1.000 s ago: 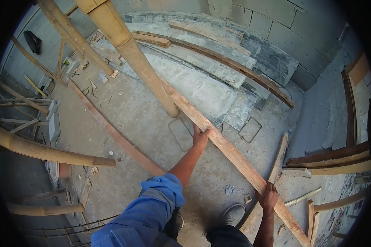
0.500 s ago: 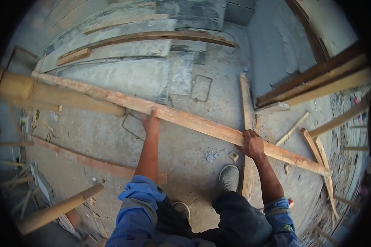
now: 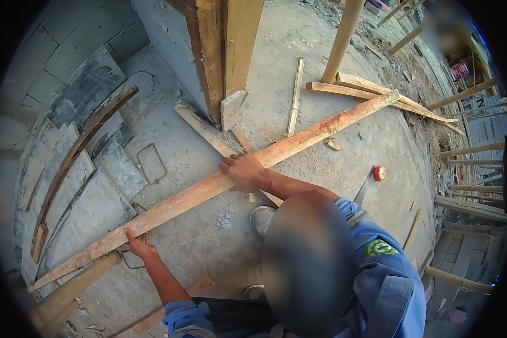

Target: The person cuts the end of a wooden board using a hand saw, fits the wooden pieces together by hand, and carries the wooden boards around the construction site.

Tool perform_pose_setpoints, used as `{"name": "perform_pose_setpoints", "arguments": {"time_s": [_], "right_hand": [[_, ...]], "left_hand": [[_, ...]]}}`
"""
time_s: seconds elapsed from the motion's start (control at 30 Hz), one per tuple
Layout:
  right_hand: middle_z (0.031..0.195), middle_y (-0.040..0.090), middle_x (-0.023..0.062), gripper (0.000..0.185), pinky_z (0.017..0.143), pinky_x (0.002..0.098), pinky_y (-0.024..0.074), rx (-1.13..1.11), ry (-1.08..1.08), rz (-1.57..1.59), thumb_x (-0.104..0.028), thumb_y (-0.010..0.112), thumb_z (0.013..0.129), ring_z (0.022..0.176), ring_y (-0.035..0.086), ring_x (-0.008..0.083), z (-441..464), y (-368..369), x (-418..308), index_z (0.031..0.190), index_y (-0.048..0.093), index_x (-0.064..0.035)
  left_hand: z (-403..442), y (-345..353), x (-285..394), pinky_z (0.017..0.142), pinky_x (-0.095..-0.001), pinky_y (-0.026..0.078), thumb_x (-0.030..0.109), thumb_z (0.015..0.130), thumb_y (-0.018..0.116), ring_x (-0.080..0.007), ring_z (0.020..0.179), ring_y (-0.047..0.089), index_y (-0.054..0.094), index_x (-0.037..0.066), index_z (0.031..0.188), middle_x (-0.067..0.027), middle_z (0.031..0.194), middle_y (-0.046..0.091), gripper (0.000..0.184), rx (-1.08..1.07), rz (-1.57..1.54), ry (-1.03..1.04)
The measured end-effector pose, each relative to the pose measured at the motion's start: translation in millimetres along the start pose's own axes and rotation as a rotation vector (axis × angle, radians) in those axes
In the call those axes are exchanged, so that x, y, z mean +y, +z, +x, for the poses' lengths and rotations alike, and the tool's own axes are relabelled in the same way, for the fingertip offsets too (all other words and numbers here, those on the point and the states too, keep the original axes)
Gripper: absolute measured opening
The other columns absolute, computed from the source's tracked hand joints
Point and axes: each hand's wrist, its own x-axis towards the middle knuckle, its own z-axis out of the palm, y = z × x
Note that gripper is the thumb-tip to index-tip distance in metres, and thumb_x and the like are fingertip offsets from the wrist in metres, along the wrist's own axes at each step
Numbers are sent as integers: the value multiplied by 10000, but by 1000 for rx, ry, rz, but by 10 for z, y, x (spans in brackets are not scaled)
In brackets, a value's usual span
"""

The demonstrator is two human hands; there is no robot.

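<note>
A long, reddish-brown wooden plank [image 3: 180, 197] slants across the head view, its near-left end low and its right end higher up. My right hand [image 3: 245, 170] is closed over it near the middle, fingers curled across the far edge. Further left, my left hand [image 3: 141, 246] grips the plank's lower edge, thumb on its face and the other fingers partly hidden. The right end lies over or just above two thin boards [image 3: 372, 93]; contact there cannot be made out. Beneath my right hand another board [image 3: 205, 129] lies on the floor.
Grey panels [image 3: 104, 197] and a dark curved timber [image 3: 76, 160] lie on the left. A concrete column with upright timbers [image 3: 236, 50] stands ahead. Round wooden posts [image 3: 343, 39] rise beyond. A saw blade [image 3: 365, 186] and a red tape measure [image 3: 379, 173] are at right.
The view has turned to the right, so the plank now slopes up to the right. Both hands still hold it. The tape measure and the blade have come into clearer view.
</note>
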Motion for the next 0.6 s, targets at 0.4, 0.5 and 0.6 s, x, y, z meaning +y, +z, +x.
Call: {"name": "perform_pose_setpoints", "arguments": {"time_s": [0.4,0.5,0.6], "right_hand": [[1119,644,139,596,899,457,554,30,27,-16,-354,898,670,1093,652,338,43,-47,-112,1086,589,-60],[1058,645,141,598,870,474,550,81,-42,20,-344,909,647,1005,663,362,68,56,-93,1070,586,-72],[1097,619,185,705,919,512,518,28,-60,-4,-335,934,606,1066,624,410,88,117,-33,1114,547,-37]], "left_hand": [[-38,-9,-64,1083,-556,432,384,918,757,-297,1355,502,276,138,1578,-93,1463,513,852,5,-69,-17],[-128,-15,-90,1121,-468,411,424,887,777,-328,1416,440,150,34,1624,-201,1562,399,1043,61,94,176],[-773,111,269,1205,-416,316,428,887,785,-386,1524,267,135,-103,1586,-339,1623,232,1092,100,222,169]]}}
